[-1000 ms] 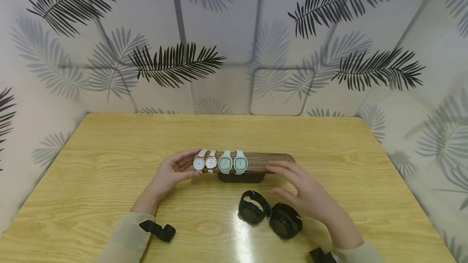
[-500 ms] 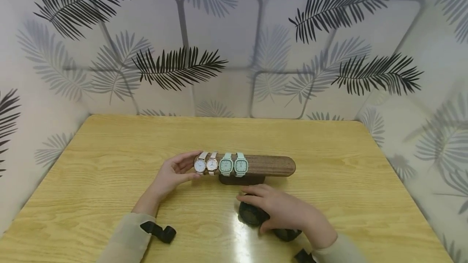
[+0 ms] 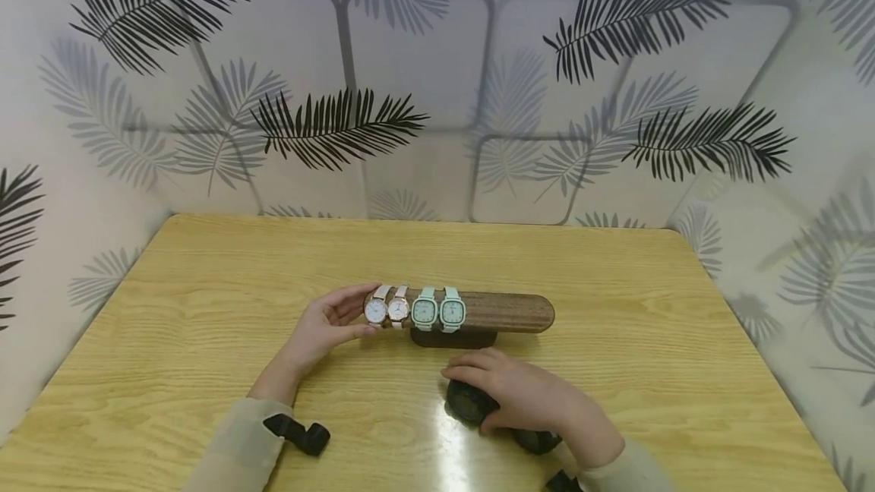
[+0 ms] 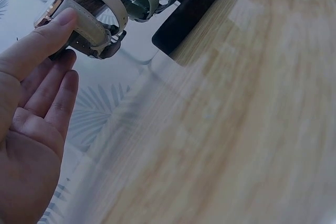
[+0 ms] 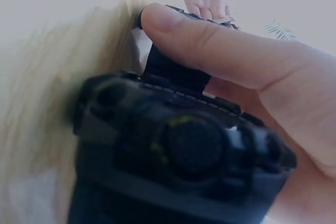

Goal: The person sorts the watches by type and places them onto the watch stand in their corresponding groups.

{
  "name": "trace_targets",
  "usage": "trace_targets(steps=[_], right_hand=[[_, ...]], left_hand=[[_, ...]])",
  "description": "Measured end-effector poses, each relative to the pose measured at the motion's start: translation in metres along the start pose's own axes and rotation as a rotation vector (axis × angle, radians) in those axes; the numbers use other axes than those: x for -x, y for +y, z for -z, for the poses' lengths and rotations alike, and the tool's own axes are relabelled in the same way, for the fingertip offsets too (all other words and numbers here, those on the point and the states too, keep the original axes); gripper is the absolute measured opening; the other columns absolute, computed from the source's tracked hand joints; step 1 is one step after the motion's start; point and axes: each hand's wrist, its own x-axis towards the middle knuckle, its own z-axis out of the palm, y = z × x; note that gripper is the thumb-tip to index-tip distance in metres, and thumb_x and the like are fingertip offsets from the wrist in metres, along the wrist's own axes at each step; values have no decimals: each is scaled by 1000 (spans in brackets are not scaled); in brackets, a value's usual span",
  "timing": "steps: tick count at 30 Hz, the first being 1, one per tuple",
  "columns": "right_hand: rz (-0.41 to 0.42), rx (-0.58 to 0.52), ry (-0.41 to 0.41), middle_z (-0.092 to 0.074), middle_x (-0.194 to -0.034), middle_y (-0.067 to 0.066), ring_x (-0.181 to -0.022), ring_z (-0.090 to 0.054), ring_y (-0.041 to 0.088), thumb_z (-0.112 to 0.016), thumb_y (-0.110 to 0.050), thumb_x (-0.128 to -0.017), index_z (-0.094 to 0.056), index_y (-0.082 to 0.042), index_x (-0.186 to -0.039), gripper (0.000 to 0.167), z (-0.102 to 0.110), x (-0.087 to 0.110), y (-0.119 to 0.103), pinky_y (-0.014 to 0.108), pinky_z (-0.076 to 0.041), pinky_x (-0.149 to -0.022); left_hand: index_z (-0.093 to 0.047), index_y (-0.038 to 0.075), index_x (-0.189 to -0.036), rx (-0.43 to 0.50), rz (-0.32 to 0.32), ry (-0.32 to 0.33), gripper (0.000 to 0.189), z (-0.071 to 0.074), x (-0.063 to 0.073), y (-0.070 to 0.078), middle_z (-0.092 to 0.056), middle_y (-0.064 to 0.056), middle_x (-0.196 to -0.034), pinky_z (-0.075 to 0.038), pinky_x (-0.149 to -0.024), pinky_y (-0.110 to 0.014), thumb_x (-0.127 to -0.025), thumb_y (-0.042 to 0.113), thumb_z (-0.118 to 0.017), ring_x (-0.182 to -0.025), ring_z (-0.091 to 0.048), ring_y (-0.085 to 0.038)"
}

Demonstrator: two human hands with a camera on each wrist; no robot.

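Note:
A wooden watch stand (image 3: 509,313) on a dark base (image 3: 454,338) bears two white-strapped watches (image 3: 386,310) at its left end and two mint-green watches (image 3: 438,312) beside them. My left hand (image 3: 321,331) grips the stand's left end; in the left wrist view its thumb (image 4: 58,24) lies on the outermost white strap (image 4: 86,24). In front of the stand, my right hand (image 3: 536,397) holds a black watch (image 3: 469,403) between thumb and fingers. A second black watch (image 3: 536,441) lies partly hidden under that hand and looms large and dark (image 5: 178,150) in the right wrist view.
The light wooden table (image 3: 225,302) runs back to a wall (image 3: 424,59) with a leaf pattern. Black straps with small blocks (image 3: 301,435) sit at both sleeves. A bright reflection lies on the tabletop near the black watches.
My right hand has left the stand's right end, come down toward me and taken hold of the left black watch. The left hand has stayed on the stand.

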Motion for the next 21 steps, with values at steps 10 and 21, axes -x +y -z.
trace_targets(steps=[10, 21], right_hand=[[19, -45, 149, -47, -138, 4, -125, -42, 21, -85, -30, -71, -48, -11, -137, 78, 8, 7, -5, 37, -43, -101], [-9, -84, 468, -45, -139, 6, -127, -42, 22, -85, -28, -71, -44, -7, -139, 83, 43, 30, 1, 39, -39, -106]], left_hand=[[-48, -7, -135, 17, 7, 9, 64, -1, 0, -1, -50, -18, -137, -41, -104, -32, -76, -9, -74, -124, -51, -19], [-48, -6, -135, 11, 8, 6, 63, 0, 0, -2, -51, -15, -137, -40, -104, -31, -77, -7, -74, -124, -51, -19]])
